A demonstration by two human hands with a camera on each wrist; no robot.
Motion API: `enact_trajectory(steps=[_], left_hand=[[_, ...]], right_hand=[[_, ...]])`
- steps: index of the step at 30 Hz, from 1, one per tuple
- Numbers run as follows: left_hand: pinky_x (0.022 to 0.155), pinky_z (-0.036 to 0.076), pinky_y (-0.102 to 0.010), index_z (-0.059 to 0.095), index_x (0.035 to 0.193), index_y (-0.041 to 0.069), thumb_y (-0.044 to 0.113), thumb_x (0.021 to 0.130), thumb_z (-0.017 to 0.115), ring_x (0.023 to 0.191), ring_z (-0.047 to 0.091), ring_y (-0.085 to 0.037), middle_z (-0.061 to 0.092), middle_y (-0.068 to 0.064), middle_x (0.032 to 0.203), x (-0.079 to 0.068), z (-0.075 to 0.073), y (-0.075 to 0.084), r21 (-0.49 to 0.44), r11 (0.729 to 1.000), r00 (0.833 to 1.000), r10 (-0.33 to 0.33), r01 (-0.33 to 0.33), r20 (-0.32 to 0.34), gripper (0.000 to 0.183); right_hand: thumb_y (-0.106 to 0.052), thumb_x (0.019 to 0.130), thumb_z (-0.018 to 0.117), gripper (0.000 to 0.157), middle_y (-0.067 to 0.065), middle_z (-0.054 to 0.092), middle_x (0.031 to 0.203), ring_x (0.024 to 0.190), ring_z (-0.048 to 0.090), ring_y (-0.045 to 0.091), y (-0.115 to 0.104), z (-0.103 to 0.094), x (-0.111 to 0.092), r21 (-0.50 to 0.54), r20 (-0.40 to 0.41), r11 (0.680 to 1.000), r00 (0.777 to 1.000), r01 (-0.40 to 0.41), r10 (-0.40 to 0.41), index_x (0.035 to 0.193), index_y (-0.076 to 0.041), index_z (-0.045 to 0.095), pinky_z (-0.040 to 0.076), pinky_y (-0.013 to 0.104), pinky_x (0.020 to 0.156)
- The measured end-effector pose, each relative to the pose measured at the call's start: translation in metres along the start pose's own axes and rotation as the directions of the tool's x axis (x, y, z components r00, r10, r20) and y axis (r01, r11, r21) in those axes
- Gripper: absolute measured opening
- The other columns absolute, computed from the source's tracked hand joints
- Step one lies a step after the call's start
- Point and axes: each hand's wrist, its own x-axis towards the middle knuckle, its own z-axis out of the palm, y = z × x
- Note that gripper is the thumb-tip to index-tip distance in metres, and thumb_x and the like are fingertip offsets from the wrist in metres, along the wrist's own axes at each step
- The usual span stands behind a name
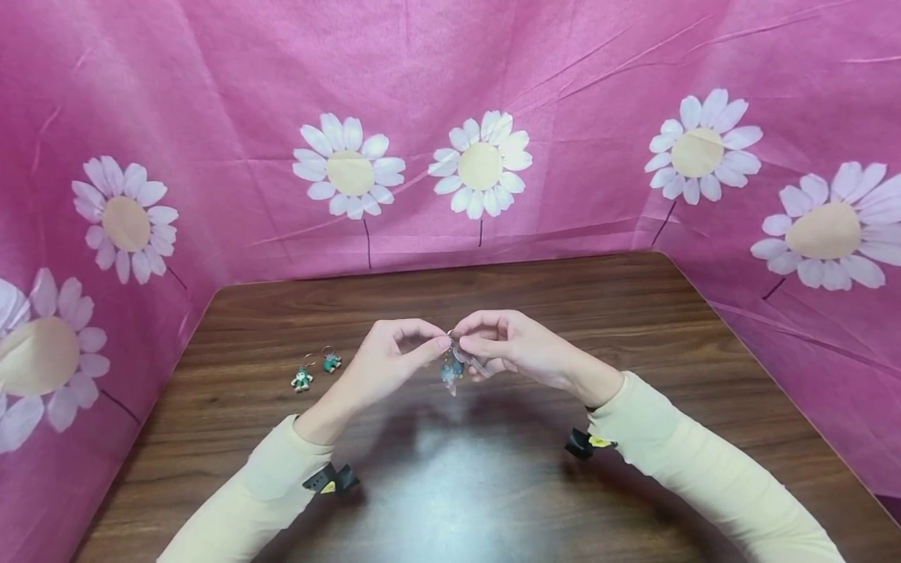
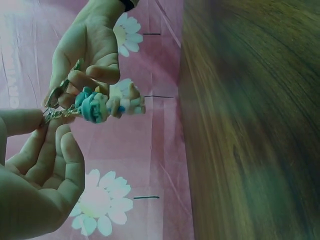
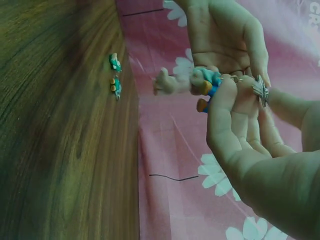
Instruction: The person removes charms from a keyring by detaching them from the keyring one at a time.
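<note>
In the head view, my left hand [image 1: 390, 356] and right hand [image 1: 521, 348] meet over the table, thumbs and fingertips pinching the metal ring end of a figurine keychain [image 1: 449, 371]. A flat silvery piece [image 1: 473, 362] slants beneath the right fingers. From the left wrist, the figurine [image 2: 94, 107] shows a teal hat and pale body, hanging from a gold chain [image 2: 59, 114]. The right wrist view shows a blue and orange figure part [image 3: 210, 91] beside the pale one, and stacked metal rings [image 3: 262, 92] between the fingertips.
Two small green figurine keychains, one [image 1: 302, 379] nearer and one [image 1: 332, 360] farther, lie on the brown wooden table [image 1: 246, 438] left of my left hand. Pink cloth [image 1: 563, 70] with white daisies stands around the table's back and sides.
</note>
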Motion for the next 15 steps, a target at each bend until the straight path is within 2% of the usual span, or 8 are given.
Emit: enact_trajectory(steps=[3,6,11,15], left_hand=[[0.068,0.057,-0.033,0.077,0.101,0.007,0.019,0.097,0.071,0.071,0.065,-0.016,0.075,-0.004,0.089,0.0008,0.0003,0.0002,0.0,1.0,0.999,0.003,-0.003,-0.033,0.014],[0.07,0.058,-0.037,0.077,0.101,0.007,0.018,0.097,0.071,0.072,0.067,-0.017,0.075,-0.003,0.089,0.0015,0.0007,0.0003,0.0,1.0,0.999,0.003,-0.003,-0.038,0.013],[0.068,0.056,-0.031,0.077,0.1,0.011,0.021,0.096,0.072,0.076,0.069,-0.02,0.075,0.003,0.089,0.0019,0.0012,0.0011,0.054,0.998,1.0,0.016,-0.014,-0.027,0.012],[0.062,0.053,-0.027,0.078,0.098,0.013,0.022,0.096,0.073,0.07,0.067,-0.017,0.075,0.004,0.086,0.0013,0.0016,0.0018,0.083,0.996,1.0,0.022,-0.021,-0.016,0.01]], right_hand=[[-0.002,0.098,0.065,0.028,0.014,0.071,0.106,0.086,0.07,0.019,-0.0012,-0.0003,-0.0019,0.021,0.005,1.0,1.0,-0.002,0.002,0.125,0.002,0.058,0.061,0.044,0.082],[0.001,0.096,0.067,0.038,0.014,0.072,0.106,0.086,0.07,0.018,-0.0029,0.0006,-0.0035,0.037,-0.005,0.999,1.0,-0.007,0.007,0.131,0.003,0.054,0.061,0.042,0.082],[0.003,0.095,0.068,0.047,0.015,0.073,0.104,0.089,0.071,0.017,-0.0029,0.0016,-0.0049,0.06,0.005,0.998,1.0,-0.02,0.02,0.137,0.004,0.05,0.061,0.04,0.083],[0.003,0.094,0.069,0.05,0.015,0.073,0.104,0.09,0.071,0.018,-0.0015,0.0006,-0.0053,0.085,0.025,0.996,0.999,-0.025,0.023,0.139,0.004,0.047,0.061,0.039,0.083]])
